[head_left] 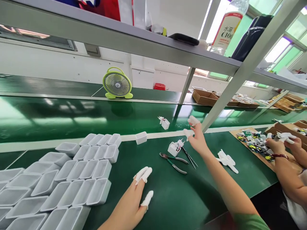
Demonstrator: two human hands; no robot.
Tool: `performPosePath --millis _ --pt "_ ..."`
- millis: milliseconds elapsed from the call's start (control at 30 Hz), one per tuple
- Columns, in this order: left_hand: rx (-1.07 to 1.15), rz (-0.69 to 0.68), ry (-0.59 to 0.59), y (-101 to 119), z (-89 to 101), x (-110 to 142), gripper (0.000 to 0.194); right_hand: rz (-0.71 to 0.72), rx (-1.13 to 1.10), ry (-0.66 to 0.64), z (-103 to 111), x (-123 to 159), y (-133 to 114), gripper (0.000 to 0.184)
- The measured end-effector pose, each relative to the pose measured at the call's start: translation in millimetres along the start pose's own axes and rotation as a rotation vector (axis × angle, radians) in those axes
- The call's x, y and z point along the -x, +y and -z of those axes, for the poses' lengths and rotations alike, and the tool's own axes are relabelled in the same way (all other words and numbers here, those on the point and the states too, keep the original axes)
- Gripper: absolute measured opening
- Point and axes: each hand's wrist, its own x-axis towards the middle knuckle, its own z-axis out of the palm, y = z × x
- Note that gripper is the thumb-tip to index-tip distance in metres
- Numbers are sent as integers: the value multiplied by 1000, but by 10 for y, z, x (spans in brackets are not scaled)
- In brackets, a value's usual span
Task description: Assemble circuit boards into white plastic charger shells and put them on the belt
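My left hand (134, 201) hovers over the green tabletop (172, 204), white covers on its fingertips, fingers apart and nothing held. Reaching forward past the table's edge strip, my right hand (198, 137) is also open, with white-covered fingertips. Just left of it, a white box with wired parts in it (175, 148) stands on the table. Beside that box lie pliers with green-and-grey handles (175, 163) and metal tweezers (190, 158). A similar wired box (165, 123) sits on the green conveyor belt. One white box (141, 138) stands at the edge strip.
Rows of white boxes (79, 169) fill the left side. White finger covers (226, 160) lie to the right. A co-worker's hands (280, 145) work over small electronic parts (255, 143). A shelf post (223, 92) rises near my right hand. A green fan (117, 84) stands behind the belt.
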Motion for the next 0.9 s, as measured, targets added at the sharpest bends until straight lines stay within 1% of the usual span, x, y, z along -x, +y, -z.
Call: performPosePath --millis 100,167,233,333,467,567,633,700,800,900 --pt "-126 -68 86 -72 -40 -30 70 -112 -33 -69 -108 473 90 84" --pt "-178 -91 106 -97 -55 -64 76 -178 -51 -142 -192 653 156 92" --pt "-211 -95 103 -105 -59 -98 77 -226 -61 -213 -251 746 186 100" --pt "-238 -84 96 -103 -54 -127 74 -272 -52 -252 -299 795 169 104" --pt "-194 -36 99 -64 -41 -144 62 -335 -14 -225 -321 798 140 102" --pt "-127 8 85 33 -21 -185 55 -383 -11 -245 -314 783 147 103" --pt "-84 23 52 129 -7 -239 55 -407 -28 -268 -324 768 153 100" --pt "-59 26 13 232 -3 -312 58 -424 -48 -259 -360 752 159 98" --pt "-44 14 4 357 -38 -435 57 -420 -86 -214 -437 735 173 91" --pt "17 11 36 396 -122 -520 52 -364 -137 -184 -473 762 167 81"
